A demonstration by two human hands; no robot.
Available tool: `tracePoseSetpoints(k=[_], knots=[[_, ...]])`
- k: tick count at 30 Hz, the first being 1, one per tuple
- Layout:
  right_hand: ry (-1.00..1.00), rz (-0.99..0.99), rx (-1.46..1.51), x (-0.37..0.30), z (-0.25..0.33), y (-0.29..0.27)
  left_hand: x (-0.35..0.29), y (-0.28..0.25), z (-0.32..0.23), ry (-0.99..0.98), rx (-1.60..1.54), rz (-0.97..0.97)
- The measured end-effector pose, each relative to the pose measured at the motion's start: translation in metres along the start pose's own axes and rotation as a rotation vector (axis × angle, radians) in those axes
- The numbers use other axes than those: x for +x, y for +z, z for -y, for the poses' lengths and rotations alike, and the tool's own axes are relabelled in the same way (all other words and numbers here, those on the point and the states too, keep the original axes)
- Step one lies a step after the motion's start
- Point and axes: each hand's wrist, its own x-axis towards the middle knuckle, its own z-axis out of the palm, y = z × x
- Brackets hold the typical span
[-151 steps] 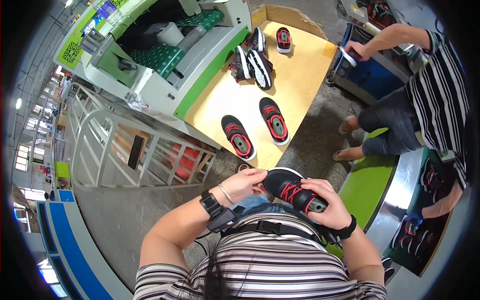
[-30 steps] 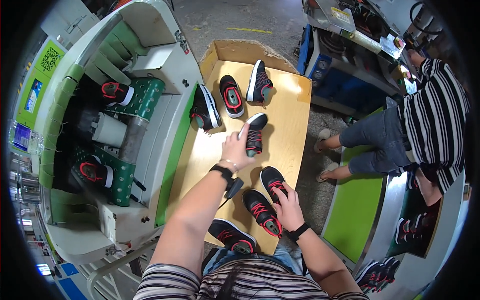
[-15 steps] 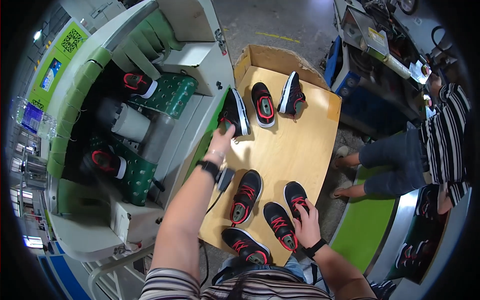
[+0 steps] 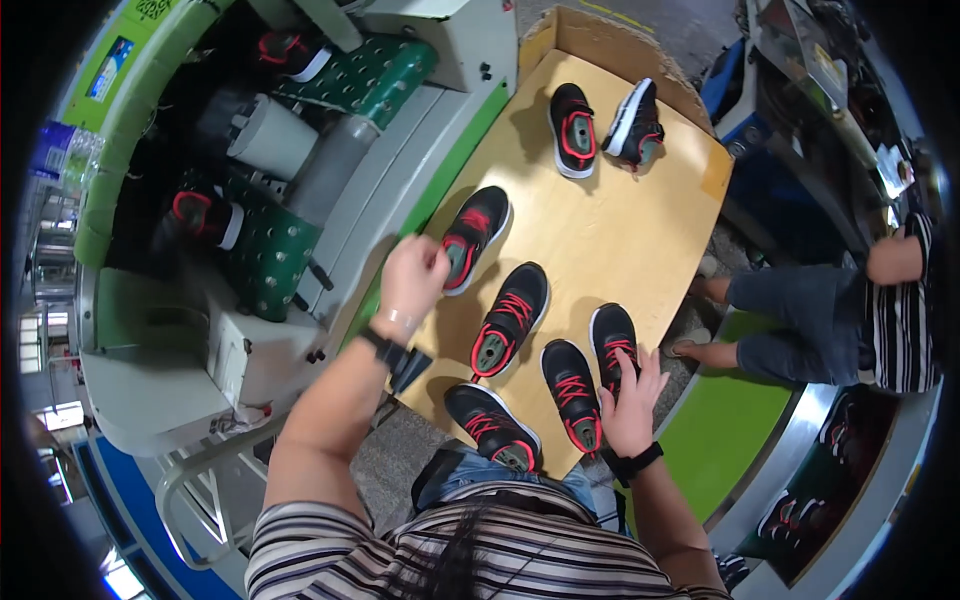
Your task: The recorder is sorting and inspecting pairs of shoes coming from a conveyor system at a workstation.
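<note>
My left hand [image 4: 412,285] is curled closed at the heel of a black sneaker [image 4: 482,222] with red laces, which sits upright on the left side of the wooden board. My right hand [image 4: 630,410] has its fingers spread, the fingertips over the heel of another black sneaker [image 4: 612,328] on the right. Left of that one stands a third sneaker [image 4: 572,390]. Two more, a middle sneaker [image 4: 514,312] and a near sneaker [image 4: 487,424], stand between my hands and body. All these toes point away from me.
At the far end are an upright sneaker [image 4: 573,135] and one tipped on its side [image 4: 636,125], beside a cardboard edge [image 4: 610,35]. A machine [image 4: 450,150] on the left holds two sneakers over green perforated pads. A person [image 4: 890,320] stands right, near a green-topped bench [image 4: 735,400].
The left sneaker, tilted at the board's edge before, now sits upright and nearer me, with my left hand at its heel. My right hand's fingers have spread and lifted. The view has shifted.
</note>
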Motion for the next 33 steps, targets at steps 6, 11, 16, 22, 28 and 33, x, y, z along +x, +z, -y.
tracePoseSetpoints(k=[6,11,16,22,28,33], knots=[[-0.137,0.244,0.553,0.023,0.085,0.019,-0.076,-0.014,0.012,-0.072,-0.104,-0.044],[0.143,0.053,0.718,0.04,0.128,0.121,-0.038,0.039,0.057,-0.368,-0.88,0.301],[0.345,-0.007,1.158,0.075,0.12,0.112,-0.052,0.017,0.01,-0.614,-1.315,0.256],[-0.098,-0.045,1.333,0.16,0.178,-0.012,-0.092,-0.108,-0.057,-0.475,-1.518,-0.017],[-0.696,-0.211,0.708,0.312,0.287,-0.063,-0.046,-0.16,-0.068,-0.186,-0.86,-0.697],[-0.788,-0.505,0.623,0.306,0.309,-0.047,-0.012,-0.154,-0.012,-0.201,-0.353,-0.828]])
